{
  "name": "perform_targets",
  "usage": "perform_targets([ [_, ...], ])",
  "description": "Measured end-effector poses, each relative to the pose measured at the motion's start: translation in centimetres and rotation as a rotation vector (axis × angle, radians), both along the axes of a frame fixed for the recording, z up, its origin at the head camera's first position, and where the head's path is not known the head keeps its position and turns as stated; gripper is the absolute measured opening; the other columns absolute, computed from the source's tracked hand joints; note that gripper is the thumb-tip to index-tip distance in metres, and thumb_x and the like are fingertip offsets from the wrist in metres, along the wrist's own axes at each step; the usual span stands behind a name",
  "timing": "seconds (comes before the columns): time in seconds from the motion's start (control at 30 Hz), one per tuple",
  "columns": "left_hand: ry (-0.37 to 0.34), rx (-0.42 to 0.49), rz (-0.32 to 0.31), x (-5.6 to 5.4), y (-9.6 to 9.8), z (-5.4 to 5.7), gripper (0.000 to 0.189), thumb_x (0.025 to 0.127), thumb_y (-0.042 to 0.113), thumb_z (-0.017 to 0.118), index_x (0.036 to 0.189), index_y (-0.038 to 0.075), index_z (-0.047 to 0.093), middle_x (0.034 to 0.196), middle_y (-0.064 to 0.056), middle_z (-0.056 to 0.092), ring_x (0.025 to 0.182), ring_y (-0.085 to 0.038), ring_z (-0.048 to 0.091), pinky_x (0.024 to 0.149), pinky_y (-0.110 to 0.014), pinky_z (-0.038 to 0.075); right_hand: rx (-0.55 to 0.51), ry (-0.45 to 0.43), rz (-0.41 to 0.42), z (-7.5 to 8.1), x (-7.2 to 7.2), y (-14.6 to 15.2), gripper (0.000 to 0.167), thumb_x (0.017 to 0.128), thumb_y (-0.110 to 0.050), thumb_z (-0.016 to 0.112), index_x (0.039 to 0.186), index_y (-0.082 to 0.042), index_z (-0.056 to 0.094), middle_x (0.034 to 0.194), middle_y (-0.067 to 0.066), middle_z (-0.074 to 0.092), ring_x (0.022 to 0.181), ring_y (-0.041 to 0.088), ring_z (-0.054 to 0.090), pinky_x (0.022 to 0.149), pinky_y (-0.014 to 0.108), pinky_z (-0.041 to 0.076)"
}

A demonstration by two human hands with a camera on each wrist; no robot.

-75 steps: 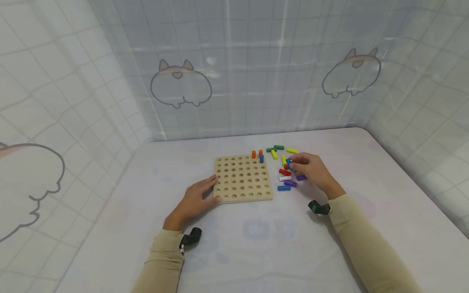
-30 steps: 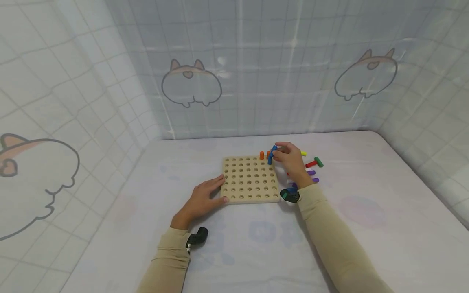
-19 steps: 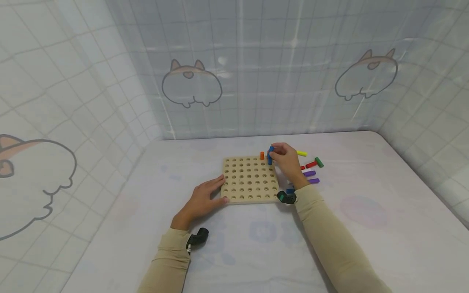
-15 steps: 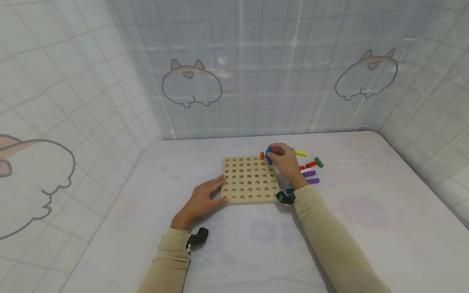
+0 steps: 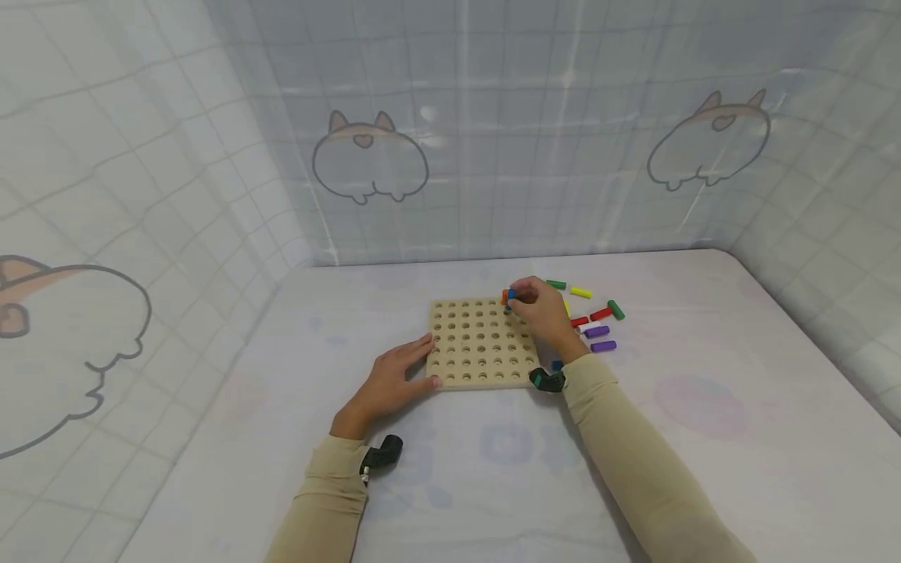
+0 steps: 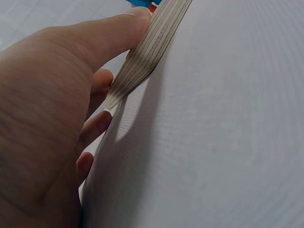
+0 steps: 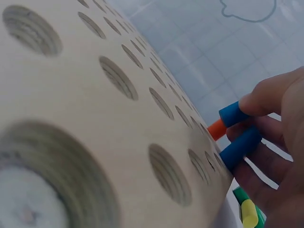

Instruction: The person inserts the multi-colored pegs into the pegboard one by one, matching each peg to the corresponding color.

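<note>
In the head view, a pale wooden pegboard [image 5: 486, 385] with rows of round holes lies on the table. My left hand [image 5: 387, 383] rests against its left edge, the thumb near the front left corner. In the left wrist view, the thumb touches the layered side of the board [image 6: 154, 40]. My right hand [image 5: 545, 313] is over the far right corner, pinching a blue peg [image 7: 232, 114] between thumb and finger. Right behind it an orange peg [image 7: 217, 129] shows. A second blue peg [image 7: 241, 148] stands in the board beside the fingers.
Loose pegs lie to the right of the board: green [image 5: 556, 285], yellow [image 5: 580, 292], red [image 5: 601, 313], purple [image 5: 603, 346] and others. A blue peg [image 5: 558, 365] is partly hidden by the right wrist camera [image 5: 547, 380]. A tiled-pattern curtain [image 5: 493, 195] stands behind the table.
My right hand has carried the blue peg from the loose pegs to the board's far right corner, then slightly left and lower. Several loose pegs lie differently. The left hand stays at the board.
</note>
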State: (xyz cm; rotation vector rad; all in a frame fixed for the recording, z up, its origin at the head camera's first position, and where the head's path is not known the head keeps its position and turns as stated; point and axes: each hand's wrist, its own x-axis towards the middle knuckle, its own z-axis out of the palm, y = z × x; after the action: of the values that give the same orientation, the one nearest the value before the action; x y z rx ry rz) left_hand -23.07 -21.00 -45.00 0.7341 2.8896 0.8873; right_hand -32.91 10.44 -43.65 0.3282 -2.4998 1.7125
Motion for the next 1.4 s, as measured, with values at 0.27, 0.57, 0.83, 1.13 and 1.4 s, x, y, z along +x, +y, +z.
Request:
perform_targets([
  [0.27, -0.008, -0.016, 0.007, 0.09, 0.13, 0.19, 0.076, 0.093, 0.05, 0.067, 0.155, 0.013, 0.041, 0.162, 0.003, 0.031, 0.146, -0.03, 0.033, 0.117, -0.055, 0.024, 0.15, 0.046, 0.03, 0.07, 0.25, 0.03, 0.019, 0.097, -0.015, 0.069, 0.116, -0.014, 0.064, 0.109, 0.004, 0.068, 0.098, 0.024, 0.062, 0.082, 0.041, 0.051],
  [0.57, -0.017, -0.022, 0.012, 0.22, 0.18, 0.42, 0.076, 0.093, 0.048, 0.068, 0.155, 0.012, 0.041, 0.162, 0.002, 0.031, 0.146, -0.032, 0.032, 0.116, -0.059, 0.023, 0.195, 0.06, 0.047, -0.02, 0.03, 0.13, 0.021, 0.096, -0.014, 0.069, 0.116, -0.012, 0.065, 0.11, 0.005, 0.069, 0.098, 0.025, 0.062, 0.084, 0.042, 0.052],
  [0.83, -0.012, -0.024, 0.01, 0.26, 0.1, 0.32, 0.075, 0.093, 0.046, 0.068, 0.154, 0.011, 0.042, 0.161, 0.001, 0.032, 0.146, -0.031, 0.033, 0.117, -0.056, 0.024, 0.213, 0.059, 0.034, -0.21, 0.11, 0.1, 0.021, 0.096, -0.015, 0.07, 0.116, -0.012, 0.064, 0.108, 0.006, 0.069, 0.096, 0.025, 0.062, 0.082, 0.042, 0.052],
  [1.13, -0.001, -0.024, 0.009, 0.36, 0.21, 0.23, 0.075, 0.093, 0.045, 0.069, 0.153, 0.01, 0.042, 0.161, 0.001, 0.033, 0.145, -0.031, 0.033, 0.117, -0.055, 0.025, 0.201, 0.069, 0.037, -0.28, 0.18, 0.11, 0.022, 0.096, -0.014, 0.069, 0.118, -0.011, 0.064, 0.108, 0.007, 0.069, 0.094, 0.025, 0.062, 0.082, 0.042, 0.052],
  [1.4, 0.018, -0.01, 0.003, 0.38, 0.17, 0.01, 0.075, 0.092, 0.045, 0.07, 0.153, 0.01, 0.043, 0.161, 0.0, 0.034, 0.145, -0.032, 0.035, 0.116, -0.055, 0.026, 0.221, 0.086, 0.036, -0.3, 0.15, 0.1, 0.024, 0.096, -0.014, 0.068, 0.12, -0.009, 0.064, 0.11, 0.009, 0.069, 0.097, 0.026, 0.063, 0.084, 0.043, 0.053],
])
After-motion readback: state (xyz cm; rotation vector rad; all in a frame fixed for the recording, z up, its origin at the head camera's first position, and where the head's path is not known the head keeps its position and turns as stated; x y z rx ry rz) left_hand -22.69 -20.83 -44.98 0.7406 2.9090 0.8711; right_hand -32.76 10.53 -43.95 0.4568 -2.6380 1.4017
